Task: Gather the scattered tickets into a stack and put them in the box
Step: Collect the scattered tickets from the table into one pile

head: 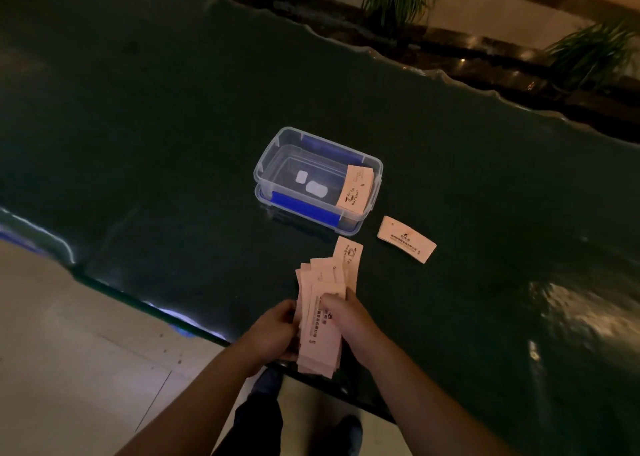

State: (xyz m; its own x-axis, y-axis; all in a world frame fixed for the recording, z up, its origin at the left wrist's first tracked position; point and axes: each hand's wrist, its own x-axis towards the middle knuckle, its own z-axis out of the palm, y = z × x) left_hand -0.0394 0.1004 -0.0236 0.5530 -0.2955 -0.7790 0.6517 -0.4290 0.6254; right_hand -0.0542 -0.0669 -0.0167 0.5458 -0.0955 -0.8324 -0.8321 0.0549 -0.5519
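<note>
2 bare forearms (194,400) run up from the bottom edge, with no sleeves, watch or rings showing on the hands. Below them are dark trousers (258,421) and 2 dark shoes (349,435) (details lost in the dim light).

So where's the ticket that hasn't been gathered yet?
In the head view, the loose ticket lies flat on the dark table, just right of the clear box's near corner and beyond the right hand.

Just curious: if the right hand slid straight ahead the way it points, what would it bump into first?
Probably the clear plastic box, near its corner where some tickets lean. The right hand points up along the held tickets; depth is uncertain.
</note>
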